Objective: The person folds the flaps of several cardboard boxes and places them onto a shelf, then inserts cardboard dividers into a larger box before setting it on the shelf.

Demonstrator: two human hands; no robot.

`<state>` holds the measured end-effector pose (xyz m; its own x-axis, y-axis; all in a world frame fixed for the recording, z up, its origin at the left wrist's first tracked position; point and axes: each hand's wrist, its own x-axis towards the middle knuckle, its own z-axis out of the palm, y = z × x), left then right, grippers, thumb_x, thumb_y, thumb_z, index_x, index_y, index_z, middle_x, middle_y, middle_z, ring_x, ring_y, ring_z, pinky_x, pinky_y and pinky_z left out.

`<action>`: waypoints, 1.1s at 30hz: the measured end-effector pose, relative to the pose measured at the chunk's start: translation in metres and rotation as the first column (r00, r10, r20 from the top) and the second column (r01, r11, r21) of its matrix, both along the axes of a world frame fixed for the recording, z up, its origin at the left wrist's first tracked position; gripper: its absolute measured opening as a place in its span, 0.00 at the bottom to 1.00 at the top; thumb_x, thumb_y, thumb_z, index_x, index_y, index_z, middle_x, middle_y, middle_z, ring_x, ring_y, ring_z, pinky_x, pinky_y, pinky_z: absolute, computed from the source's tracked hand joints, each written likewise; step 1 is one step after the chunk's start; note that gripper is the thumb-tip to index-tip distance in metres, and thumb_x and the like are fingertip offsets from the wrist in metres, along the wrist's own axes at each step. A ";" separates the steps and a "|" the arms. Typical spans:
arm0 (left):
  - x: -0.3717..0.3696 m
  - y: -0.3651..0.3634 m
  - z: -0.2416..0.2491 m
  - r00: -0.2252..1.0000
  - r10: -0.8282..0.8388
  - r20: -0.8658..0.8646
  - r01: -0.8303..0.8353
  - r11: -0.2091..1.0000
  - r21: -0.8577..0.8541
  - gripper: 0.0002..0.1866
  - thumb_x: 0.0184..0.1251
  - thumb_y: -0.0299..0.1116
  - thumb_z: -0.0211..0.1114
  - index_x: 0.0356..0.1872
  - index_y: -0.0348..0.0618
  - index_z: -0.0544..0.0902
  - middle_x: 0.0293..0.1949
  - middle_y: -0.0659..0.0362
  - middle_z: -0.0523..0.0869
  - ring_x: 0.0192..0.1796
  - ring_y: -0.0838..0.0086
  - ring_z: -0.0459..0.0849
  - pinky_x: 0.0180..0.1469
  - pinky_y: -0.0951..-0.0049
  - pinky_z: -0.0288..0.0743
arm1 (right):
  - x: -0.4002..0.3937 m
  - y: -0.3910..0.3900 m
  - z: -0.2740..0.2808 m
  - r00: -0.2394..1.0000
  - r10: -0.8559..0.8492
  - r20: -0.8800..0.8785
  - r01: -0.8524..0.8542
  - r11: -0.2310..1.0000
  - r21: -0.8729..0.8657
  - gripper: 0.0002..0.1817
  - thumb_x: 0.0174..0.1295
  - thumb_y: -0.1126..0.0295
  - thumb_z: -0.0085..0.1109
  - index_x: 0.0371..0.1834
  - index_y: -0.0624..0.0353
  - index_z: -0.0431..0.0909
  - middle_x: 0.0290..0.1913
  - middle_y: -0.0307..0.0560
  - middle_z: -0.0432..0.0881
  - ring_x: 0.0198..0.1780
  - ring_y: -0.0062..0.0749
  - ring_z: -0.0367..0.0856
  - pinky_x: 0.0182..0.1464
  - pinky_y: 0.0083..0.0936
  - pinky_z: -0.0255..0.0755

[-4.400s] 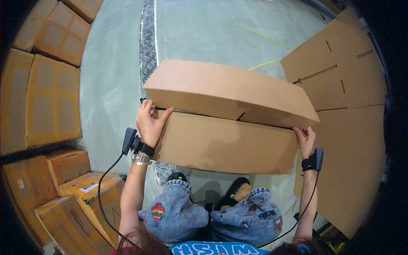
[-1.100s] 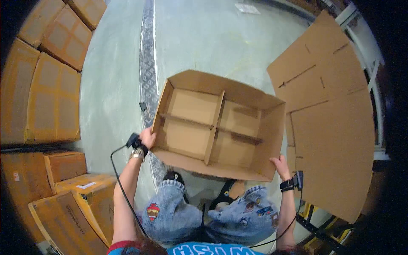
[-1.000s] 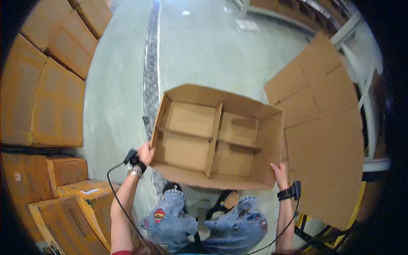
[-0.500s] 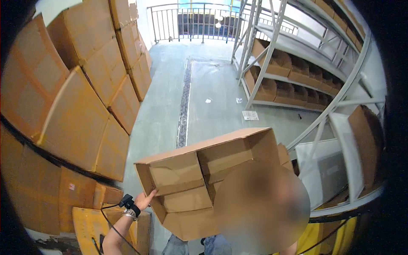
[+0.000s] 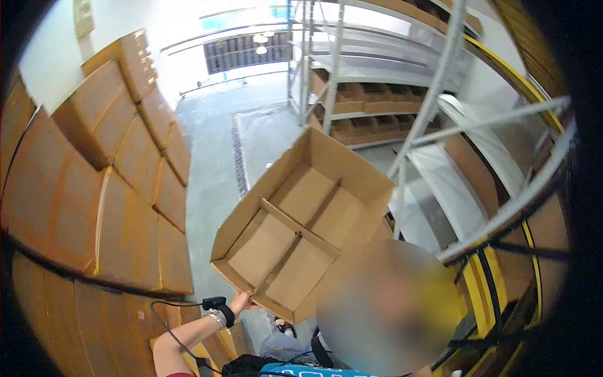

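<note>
I hold a shallow open cardboard box (image 5: pixel 348 157) in front of me, tilted so its inside faces me. Crossed cardboard dividers (image 5: pixel 300 226) split it into compartments, and I see nothing lying in them. My left hand (image 5: pixel 241 302) is closed on the box's near left corner, with a black strap and a bracelet at the wrist. A round blurred patch covers the box's right side and the place of my right hand, so its fingers are hidden.
Tall stacks of large cardboard cartons (image 5: pixel 129 213) line the left. Grey metal shelving (image 5: pixel 433 107) on the right carries open cardboard bins (image 5: pixel 377 97). Yellow parts (image 5: pixel 483 295) stand at lower right. A railing (image 5: pixel 245 53) crosses the far end of the floor.
The box has turned, its far right corner swinging up, and its inside shows more fully. My left hand has moved slightly right, still on the box. The view has shifted toward the right-hand shelving.
</note>
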<state>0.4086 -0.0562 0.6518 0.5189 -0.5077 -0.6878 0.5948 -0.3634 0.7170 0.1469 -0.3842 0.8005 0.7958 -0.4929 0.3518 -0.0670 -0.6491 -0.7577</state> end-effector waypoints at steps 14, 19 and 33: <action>-0.179 -0.048 -0.014 0.983 -0.184 0.016 0.184 0.969 -0.163 0.18 0.69 0.35 0.48 0.51 0.32 0.74 0.43 0.50 0.83 0.41 0.63 0.85 0.44 0.68 0.83 | -0.079 0.222 -0.127 0.856 -0.431 -0.286 0.500 0.547 0.671 0.21 0.62 0.54 0.63 0.21 0.61 0.75 0.23 0.38 0.79 0.21 0.20 0.76 0.24 0.22 0.70; -0.326 -0.038 0.012 0.947 -0.319 -0.045 0.298 0.921 -0.250 0.18 0.71 0.39 0.49 0.51 0.35 0.75 0.46 0.51 0.83 0.43 0.64 0.85 0.48 0.66 0.80 | -0.243 0.258 -0.119 0.837 -0.065 -0.543 0.522 0.393 0.757 0.24 0.65 0.47 0.56 0.23 0.56 0.79 0.19 0.37 0.78 0.23 0.19 0.78 0.22 0.20 0.69; -0.562 0.010 0.043 0.279 -0.917 0.284 0.911 0.160 -0.379 0.31 0.68 0.47 0.61 0.60 0.31 0.70 0.61 0.51 0.74 0.62 0.69 0.71 0.64 0.71 0.65 | -0.517 0.320 -0.170 0.276 -0.958 -0.079 0.214 -0.019 0.977 0.06 0.60 0.63 0.58 0.34 0.52 0.77 0.37 0.36 0.78 0.40 0.26 0.77 0.41 0.26 0.72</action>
